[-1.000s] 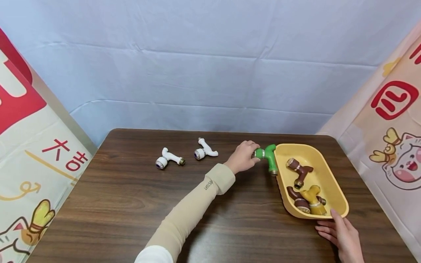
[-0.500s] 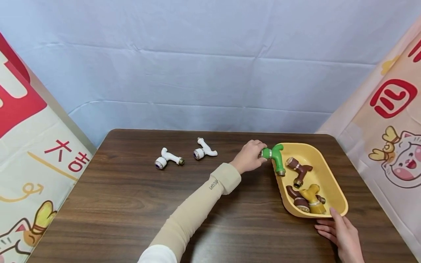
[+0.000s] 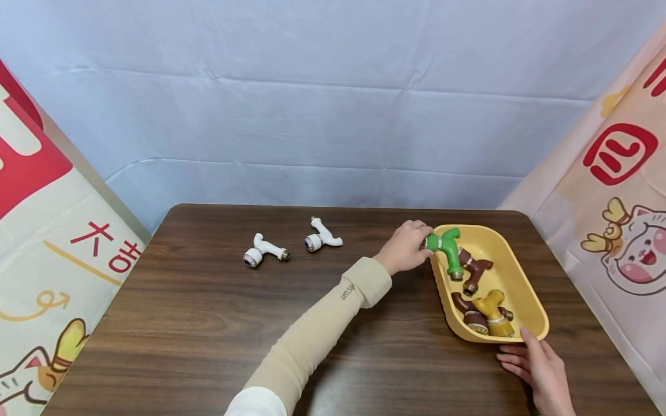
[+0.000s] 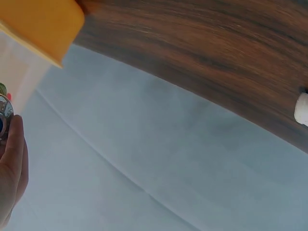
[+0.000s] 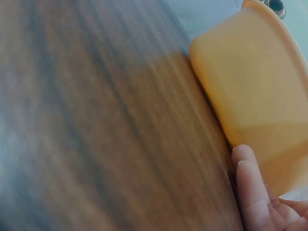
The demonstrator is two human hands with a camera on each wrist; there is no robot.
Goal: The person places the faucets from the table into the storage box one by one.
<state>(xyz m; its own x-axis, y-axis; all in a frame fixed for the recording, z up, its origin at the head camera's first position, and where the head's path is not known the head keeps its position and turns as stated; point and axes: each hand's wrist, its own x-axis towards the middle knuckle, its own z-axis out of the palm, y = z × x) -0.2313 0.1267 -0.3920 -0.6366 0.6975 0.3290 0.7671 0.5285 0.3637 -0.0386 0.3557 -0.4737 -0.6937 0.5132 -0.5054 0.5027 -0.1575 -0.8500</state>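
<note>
My left hand point(image 3: 404, 247) grips a green tap point(image 3: 450, 249) by its knob end, over the left rim of a yellow plastic tray point(image 3: 525, 300). The tap's brass-threaded end points down toward the tray floor. In the left wrist view the fingers point(image 4: 14, 154) lie along the tap's shiny knob cap point(image 4: 6, 114). My right hand point(image 3: 543, 367) holds the tray's near corner, thumb on the rim and fingers on the outer wall. Inside the tray lie a brown tap point(image 3: 473, 271), another brown tap point(image 3: 470, 312) and a yellow tap point(image 3: 494, 315), the last overlapping the second brown one.
Two white taps lie on the wooden table point(image 3: 208, 323): one white tap point(image 3: 265, 249) further left, another white tap point(image 3: 324, 235) nearer the back edge. A pale cloth point(image 3: 312, 115) hangs behind the table, with printed cloths at both sides.
My left hand has carried the green tap to the right, from beside the tray's left rim to over its inside. The right hand stays at the tray's corner.
</note>
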